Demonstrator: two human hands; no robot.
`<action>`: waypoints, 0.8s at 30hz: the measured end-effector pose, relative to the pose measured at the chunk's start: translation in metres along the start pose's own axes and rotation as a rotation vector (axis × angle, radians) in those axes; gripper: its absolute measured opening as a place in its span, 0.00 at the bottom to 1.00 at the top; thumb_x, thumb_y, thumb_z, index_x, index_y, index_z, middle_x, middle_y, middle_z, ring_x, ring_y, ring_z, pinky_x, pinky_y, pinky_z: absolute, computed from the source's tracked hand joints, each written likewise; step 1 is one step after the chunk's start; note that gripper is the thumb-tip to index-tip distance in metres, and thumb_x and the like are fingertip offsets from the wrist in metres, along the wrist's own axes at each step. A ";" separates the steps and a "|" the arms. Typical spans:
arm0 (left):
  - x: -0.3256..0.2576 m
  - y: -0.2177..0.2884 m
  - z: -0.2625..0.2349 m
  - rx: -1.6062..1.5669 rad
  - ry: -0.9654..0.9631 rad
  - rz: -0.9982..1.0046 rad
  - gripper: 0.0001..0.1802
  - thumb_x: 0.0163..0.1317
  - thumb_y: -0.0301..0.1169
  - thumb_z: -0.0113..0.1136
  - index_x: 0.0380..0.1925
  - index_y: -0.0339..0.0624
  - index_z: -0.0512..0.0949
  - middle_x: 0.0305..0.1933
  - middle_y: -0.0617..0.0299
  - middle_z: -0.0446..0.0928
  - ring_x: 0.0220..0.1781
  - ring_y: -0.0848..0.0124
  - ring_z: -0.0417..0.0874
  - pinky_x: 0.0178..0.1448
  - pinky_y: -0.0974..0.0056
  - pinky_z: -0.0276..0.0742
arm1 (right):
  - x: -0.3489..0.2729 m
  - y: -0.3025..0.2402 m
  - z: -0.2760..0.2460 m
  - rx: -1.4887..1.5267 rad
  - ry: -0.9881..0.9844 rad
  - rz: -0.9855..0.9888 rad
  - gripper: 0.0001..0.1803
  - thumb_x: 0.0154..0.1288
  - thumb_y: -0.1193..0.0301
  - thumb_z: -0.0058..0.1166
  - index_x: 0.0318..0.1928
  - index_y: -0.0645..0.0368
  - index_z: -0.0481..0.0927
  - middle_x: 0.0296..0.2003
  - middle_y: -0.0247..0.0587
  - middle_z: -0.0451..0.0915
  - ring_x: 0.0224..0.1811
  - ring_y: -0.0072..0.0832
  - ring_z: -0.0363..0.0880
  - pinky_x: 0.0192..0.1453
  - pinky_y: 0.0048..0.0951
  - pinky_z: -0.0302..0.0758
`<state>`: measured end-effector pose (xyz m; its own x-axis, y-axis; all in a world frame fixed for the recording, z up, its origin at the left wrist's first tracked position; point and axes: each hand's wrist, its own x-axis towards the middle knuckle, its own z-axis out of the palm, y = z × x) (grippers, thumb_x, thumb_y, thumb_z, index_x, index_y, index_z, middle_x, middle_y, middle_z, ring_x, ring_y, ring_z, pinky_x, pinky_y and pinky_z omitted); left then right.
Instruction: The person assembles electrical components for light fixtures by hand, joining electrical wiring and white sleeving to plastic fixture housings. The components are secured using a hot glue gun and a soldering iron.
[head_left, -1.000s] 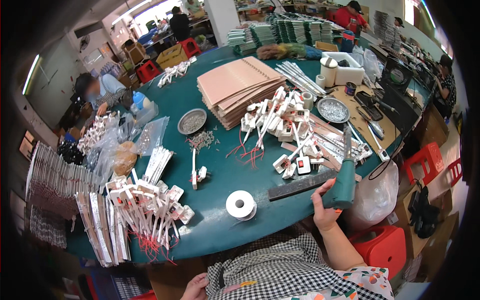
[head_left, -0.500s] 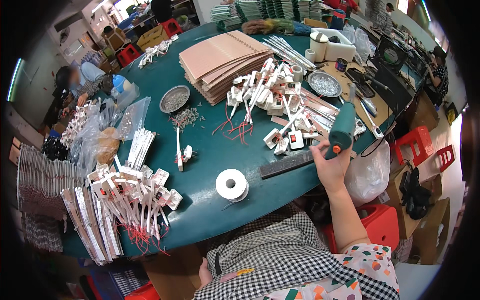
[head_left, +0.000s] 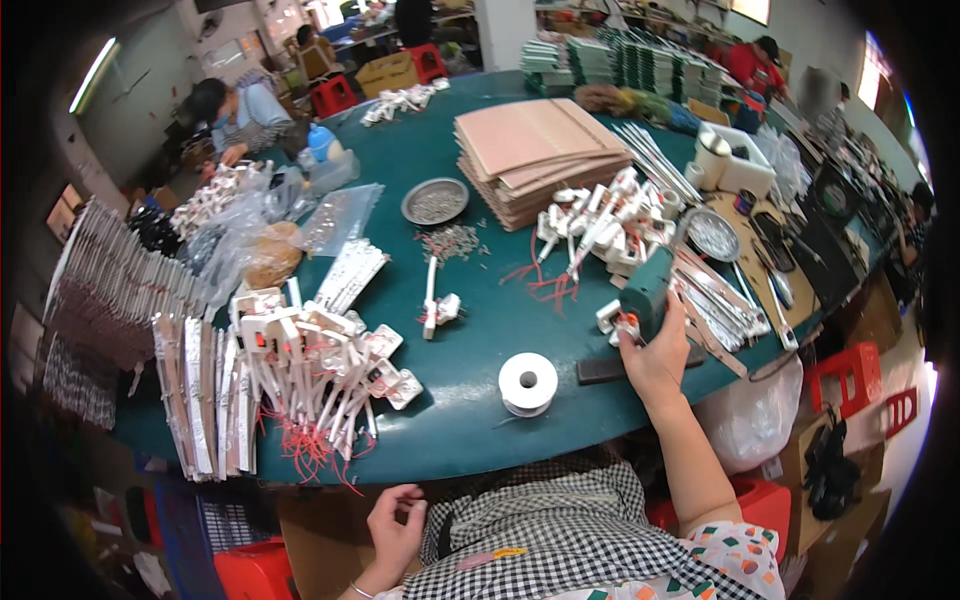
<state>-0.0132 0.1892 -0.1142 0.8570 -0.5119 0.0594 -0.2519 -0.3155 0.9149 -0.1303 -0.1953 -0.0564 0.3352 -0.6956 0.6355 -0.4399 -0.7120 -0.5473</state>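
the right hand (head_left: 655, 355) wraps its fingers tight around a green electric screwdriver (head_left: 648, 290) over the teal table (head_left: 480, 300), while the left hand (head_left: 395, 520) rests low, fingers loosely curled on nothing.

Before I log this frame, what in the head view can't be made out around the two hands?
- Right hand: it grips a green power tool; the tool's tip is lost against the pile of white parts behind it.
- Left hand: down below the table edge by the checked apron; whether it holds anything is too small to tell.
- Dark bar beside the right hand: partly covered by the wrist.
- Contents of the round metal dish: too small to identify.
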 end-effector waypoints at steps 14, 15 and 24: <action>0.102 0.173 0.108 0.073 -0.443 0.772 0.36 0.48 0.25 0.70 0.59 0.40 0.68 0.60 0.49 0.69 0.54 0.52 0.77 0.55 0.56 0.75 | -0.049 0.008 -0.050 0.445 0.194 0.313 0.33 0.51 0.87 0.55 0.59 0.70 0.60 0.33 0.37 0.75 0.31 0.20 0.72 0.45 0.23 0.72; 0.105 0.178 0.113 0.080 -0.438 0.767 0.36 0.48 0.25 0.70 0.59 0.40 0.68 0.60 0.49 0.69 0.54 0.52 0.77 0.55 0.56 0.75 | -0.053 0.003 -0.052 0.453 0.188 0.314 0.33 0.51 0.87 0.55 0.59 0.70 0.60 0.33 0.37 0.75 0.31 0.20 0.72 0.45 0.23 0.72; 0.126 0.183 0.154 -0.247 -0.901 0.472 0.41 0.49 0.20 0.69 0.64 0.42 0.61 0.63 0.54 0.68 0.60 0.62 0.75 0.59 0.59 0.74 | -0.059 -0.044 -0.067 0.952 0.184 0.233 0.45 0.49 0.89 0.51 0.69 0.62 0.50 0.46 0.41 0.62 0.34 0.21 0.68 0.41 0.21 0.72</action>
<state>-0.0208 -0.0558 -0.0003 0.0182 -0.9786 0.2048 -0.2878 0.1911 0.9385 -0.1860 -0.1165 -0.0331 0.1554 -0.8596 0.4868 0.4002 -0.3957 -0.8266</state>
